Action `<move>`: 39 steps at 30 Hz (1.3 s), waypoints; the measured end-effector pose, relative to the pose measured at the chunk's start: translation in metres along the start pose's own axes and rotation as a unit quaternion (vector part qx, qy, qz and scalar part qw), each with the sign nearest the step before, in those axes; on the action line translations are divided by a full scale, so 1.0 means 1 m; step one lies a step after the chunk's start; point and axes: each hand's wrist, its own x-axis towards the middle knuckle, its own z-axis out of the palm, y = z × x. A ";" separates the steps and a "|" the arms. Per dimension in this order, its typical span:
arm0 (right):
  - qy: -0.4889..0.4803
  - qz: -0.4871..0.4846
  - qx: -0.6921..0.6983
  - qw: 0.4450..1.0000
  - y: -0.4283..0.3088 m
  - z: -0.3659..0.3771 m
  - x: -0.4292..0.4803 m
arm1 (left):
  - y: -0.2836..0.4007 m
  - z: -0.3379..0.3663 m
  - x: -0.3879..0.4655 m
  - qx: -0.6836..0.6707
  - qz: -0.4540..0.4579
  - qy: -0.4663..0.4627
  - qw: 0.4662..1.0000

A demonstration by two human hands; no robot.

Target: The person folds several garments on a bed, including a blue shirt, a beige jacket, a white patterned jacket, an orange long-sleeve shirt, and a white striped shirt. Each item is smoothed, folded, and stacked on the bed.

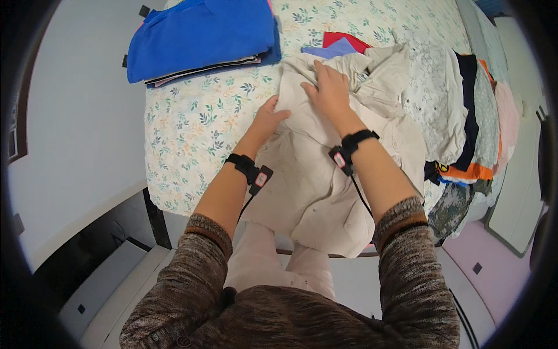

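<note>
A rumpled beige buttoned garment (pixel 305 174) lies over the bed's near edge and hangs down in front of my legs. My left hand (pixel 269 118) is at its left edge, thumb and fingers apart; whether it pinches any cloth cannot be told. Higher up, my right hand (pixel 328 89) rests on the garment with thumb and fingers spread. Both wrists wear black straps with small cabled devices. Beyond the garment, a red cloth (pixel 344 40) and a periwinkle cloth (pixel 329 50) stick out from under it.
Folded clothes with a blue one (pixel 205 37) on top are stacked at the back left of the bed's floral sheet (pixel 192 131). At the right lie a star-patterned white garment (pixel 431 100), several other clothes and a camouflage cloth (pixel 450 209) near the bed's edge.
</note>
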 end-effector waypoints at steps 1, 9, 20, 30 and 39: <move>-0.051 0.037 0.025 0.998 0.002 0.010 0.015 | 0.001 -0.002 -0.001 -0.012 0.009 -0.012 1.000; -0.247 0.276 0.291 0.882 0.053 0.024 0.070 | -0.015 -0.031 0.013 -0.038 -0.030 -0.031 0.998; -0.369 0.010 0.015 0.929 0.011 0.053 0.105 | -0.025 -0.025 0.014 0.205 0.079 -0.052 0.974; 0.040 0.067 0.144 0.987 0.017 0.039 0.027 | -0.032 -0.036 -0.003 0.072 -0.135 0.060 0.986; 0.222 0.630 0.418 0.616 0.084 -0.103 -0.274 | -0.020 0.020 -0.010 0.452 0.255 0.132 0.844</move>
